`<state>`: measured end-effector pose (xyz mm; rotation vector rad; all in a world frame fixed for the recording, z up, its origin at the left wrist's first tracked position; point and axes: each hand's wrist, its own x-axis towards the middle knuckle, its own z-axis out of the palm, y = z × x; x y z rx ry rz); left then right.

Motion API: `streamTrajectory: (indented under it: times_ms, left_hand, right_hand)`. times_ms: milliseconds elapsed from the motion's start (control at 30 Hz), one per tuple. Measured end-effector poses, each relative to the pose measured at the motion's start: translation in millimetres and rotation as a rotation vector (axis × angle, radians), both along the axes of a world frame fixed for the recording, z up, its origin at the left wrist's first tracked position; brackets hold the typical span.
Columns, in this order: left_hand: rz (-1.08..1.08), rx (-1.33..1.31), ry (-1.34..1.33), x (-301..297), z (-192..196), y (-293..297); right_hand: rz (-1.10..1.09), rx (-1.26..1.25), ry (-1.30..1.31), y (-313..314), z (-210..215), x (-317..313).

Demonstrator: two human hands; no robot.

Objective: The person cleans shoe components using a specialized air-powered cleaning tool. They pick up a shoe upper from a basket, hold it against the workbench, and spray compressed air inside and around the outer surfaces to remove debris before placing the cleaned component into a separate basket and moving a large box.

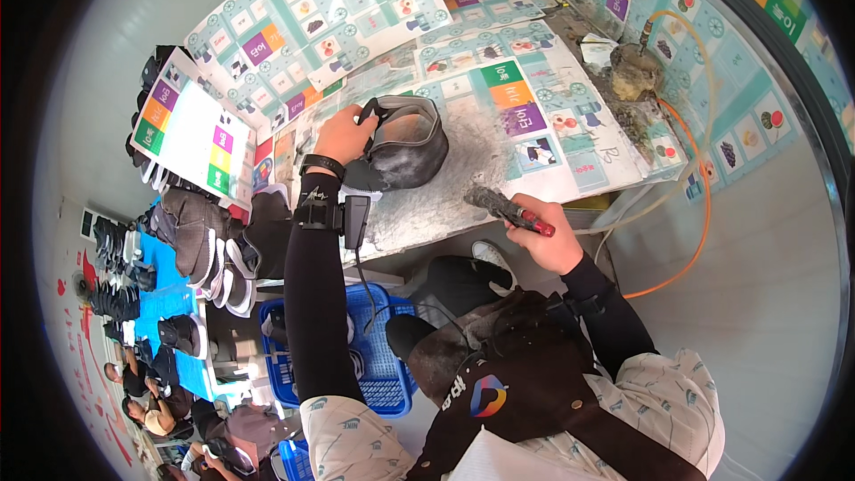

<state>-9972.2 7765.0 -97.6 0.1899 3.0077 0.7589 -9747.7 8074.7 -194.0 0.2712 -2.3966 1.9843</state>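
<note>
My left hand (pixel 342 137) grips a dark grey shoe (pixel 408 163) at its opening, fingers over the rim. The shoe rests on the worktable (pixel 476 156), with a bit of white sole showing at its lower left. In my right hand (pixel 550 239) is a hand tool (pixel 500 205), red at the grip end and caked with grey grime along its dark front. Its tip points toward the shoe but stays apart from it, over the table's near edge. The residue hides its exact kind.
Finished-looking dark shoes (pixel 209 245) are stacked at the left. Blue baskets (pixel 387 383) stand below the table. An orange hose (pixel 708 205) loops along the right, near a grime-covered lump (pixel 634 71). Printed boards (pixel 365 0) line the back. Other people sit far lower left.
</note>
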Motion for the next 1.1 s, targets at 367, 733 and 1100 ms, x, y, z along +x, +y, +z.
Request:
streamTrajectory:
  times_ms: [367,733,1100]
  left_hand:
    - [-0.009,-0.067,0.051,-6.7,-7.5,-3.6]
    - [-0.013,-0.08,-0.073,-6.8,8.0,-5.0]
    - [-0.331,-0.389,0.209,-21.6,65.2,-9.7]
  right_hand:
    - [0.011,0.024,0.096,12.0,6.2,1.4]
    - [0.014,-0.017,0.0,6.1,-7.7,-2.2]
    - [0.011,-0.319,-0.089,20.3,22.0,1.2]
